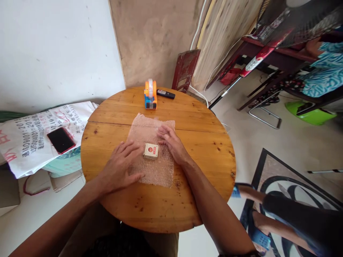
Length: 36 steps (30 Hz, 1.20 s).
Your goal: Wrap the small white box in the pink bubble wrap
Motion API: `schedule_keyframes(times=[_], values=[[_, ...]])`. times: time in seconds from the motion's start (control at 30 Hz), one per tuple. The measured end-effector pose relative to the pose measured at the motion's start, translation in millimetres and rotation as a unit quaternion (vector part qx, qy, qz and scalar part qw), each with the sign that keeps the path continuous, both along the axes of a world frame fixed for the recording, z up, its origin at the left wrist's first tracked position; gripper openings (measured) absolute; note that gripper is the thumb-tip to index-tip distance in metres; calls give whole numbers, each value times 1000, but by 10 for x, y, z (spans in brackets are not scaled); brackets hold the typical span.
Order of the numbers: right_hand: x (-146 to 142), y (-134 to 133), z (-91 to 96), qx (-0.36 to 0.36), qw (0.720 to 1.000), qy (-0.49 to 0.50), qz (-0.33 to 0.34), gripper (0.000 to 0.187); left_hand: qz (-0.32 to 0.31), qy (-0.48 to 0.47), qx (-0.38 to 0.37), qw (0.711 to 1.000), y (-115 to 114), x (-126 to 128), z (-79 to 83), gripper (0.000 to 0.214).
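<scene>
A sheet of pinkish bubble wrap (160,171) lies spread on the round wooden table. On its middle rests a small cream-coloured box (150,151) with red print. My left hand (122,166) lies over the sheet's left side, fingers stretched apart toward the box, with a small gap to it. Over the right side is my right hand (171,142), its fingers loosely extended above the box's upper right. Neither hand grips the box. Whether the fingertips press on the wrap is hard to tell.
An orange and blue tape dispenser (150,94) stands at the table's (211,153) far side beside a black remote-like device (166,94). Left of the table, a phone (61,140) lies on a white printed sack (24,150). A fan's pole (254,64) and another person's legs (289,217) are at right.
</scene>
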State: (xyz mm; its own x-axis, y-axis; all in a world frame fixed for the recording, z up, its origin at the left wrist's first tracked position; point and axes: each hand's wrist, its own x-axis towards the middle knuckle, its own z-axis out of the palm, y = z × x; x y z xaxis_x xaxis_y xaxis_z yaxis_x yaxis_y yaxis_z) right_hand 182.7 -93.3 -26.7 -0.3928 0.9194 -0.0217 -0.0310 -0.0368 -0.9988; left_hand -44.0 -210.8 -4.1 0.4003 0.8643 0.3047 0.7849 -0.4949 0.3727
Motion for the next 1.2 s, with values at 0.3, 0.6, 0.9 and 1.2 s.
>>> schedule_keyframes(times=[0.3, 0.6, 0.9, 1.2], values=[[105, -127, 202, 73, 982, -97, 148, 49, -47, 108, -16, 993, -297, 125, 172, 19], [22, -212, 170, 285, 922, -223, 139, 44, -62, 155, 13, 986, -268, 205, 43, 10], [-7, -201, 144, 283, 922, -236, 119, 50, -41, 59, 51, 996, -269, 214, 79, 14], [41, -227, 210, 154, 967, -161, 123, 51, -2, -12, 138, 990, -18, 175, 285, 18]])
